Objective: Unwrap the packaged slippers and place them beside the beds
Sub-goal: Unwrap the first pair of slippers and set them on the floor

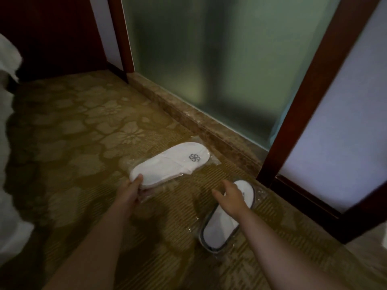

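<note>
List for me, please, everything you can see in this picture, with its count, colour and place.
wrapped slipper pack: one, white with a grey logo, in clear plastic, on the carpet near the stone sill.
second slipper pack: one, white with a dark edge, in clear plastic, on the carpet by the door frame.
carpet: one, tan with a flower pattern, covering the floor.
frosted glass panel: one, grey-green, behind the sill.
white bedding: left edge.
left hand: one, gripping the first pack's near end.
right hand: one, open over the second pack.
</note>
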`<action>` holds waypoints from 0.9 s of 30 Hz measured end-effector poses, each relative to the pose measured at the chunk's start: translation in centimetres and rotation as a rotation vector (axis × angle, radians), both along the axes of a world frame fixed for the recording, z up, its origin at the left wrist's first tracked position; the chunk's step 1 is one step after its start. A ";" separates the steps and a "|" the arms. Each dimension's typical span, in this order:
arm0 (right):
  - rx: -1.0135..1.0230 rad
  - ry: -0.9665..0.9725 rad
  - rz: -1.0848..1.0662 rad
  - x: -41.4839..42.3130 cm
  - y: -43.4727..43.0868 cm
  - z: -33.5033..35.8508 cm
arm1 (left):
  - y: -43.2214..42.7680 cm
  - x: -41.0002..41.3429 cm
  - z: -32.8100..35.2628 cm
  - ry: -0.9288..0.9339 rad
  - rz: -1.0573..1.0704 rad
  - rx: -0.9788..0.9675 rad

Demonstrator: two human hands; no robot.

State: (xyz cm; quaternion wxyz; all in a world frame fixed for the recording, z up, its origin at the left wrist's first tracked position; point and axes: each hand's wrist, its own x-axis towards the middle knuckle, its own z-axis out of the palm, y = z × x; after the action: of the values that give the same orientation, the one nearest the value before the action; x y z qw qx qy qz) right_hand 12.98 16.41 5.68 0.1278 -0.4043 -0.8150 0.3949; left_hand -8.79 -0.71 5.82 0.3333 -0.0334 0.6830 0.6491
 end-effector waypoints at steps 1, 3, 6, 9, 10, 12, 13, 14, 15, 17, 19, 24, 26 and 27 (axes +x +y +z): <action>-0.027 0.078 -0.065 -0.1 0.0 0.8 | -0.5 -0.2 0.7 0.029 0.009 0.017; -0.102 0.246 -0.181 -0.2 -0.1 2.3 | -1.4 -0.5 2.2 0.083 0.049 0.069; -0.263 0.393 -0.310 -0.4 -0.8 3.8 | -2.9 -1.0 3.9 0.083 0.077 0.130; -0.367 0.423 -0.323 -0.2 -1.5 4.2 | -4.3 -1.3 4.9 0.001 0.036 0.193; -0.375 0.410 -0.305 -0.2 -1.7 4.3 | -4.7 -1.3 5.1 -0.022 0.029 0.209; -0.395 0.407 -0.285 0.0 -1.7 4.6 | -5.4 -1.3 5.3 -0.038 0.008 0.198; -0.413 0.415 -0.276 0.1 -1.7 4.8 | -5.8 -1.3 5.3 -0.035 -0.005 0.184; -0.434 0.417 -0.266 0.2 -1.6 5.0 | -6.0 -1.2 5.4 -0.034 -0.014 0.174; -0.467 0.407 -0.255 0.4 -1.4 5.0 | -6.0 -1.2 5.5 -0.035 -0.017 0.172; -0.568 0.383 -0.245 0.7 -1.0 4.9 | -5.8 -1.0 5.9 -0.035 -0.003 0.175; -0.639 0.393 -0.255 1.0 -0.5 4.8 | -5.4 -0.4 6.5 -0.036 0.037 0.181; -0.732 0.477 -0.290 1.5 -0.2 5.4 | -4.0 1.3 6.8 -0.143 0.125 0.412; -0.795 0.527 -0.317 1.6 -0.4 5.8 | -3.1 2.5 7.6 -0.151 0.123 0.511; -0.815 0.546 -0.333 1.5 -0.5 6.0 | -2.5 3.2 7.9 -0.151 0.102 0.538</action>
State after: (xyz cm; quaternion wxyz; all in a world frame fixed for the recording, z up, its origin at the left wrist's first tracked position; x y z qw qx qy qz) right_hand 14.49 15.95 11.70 0.2291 -0.4274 -0.4565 0.7459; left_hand -5.62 -3.24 13.76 0.3469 -0.0265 0.4566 0.8188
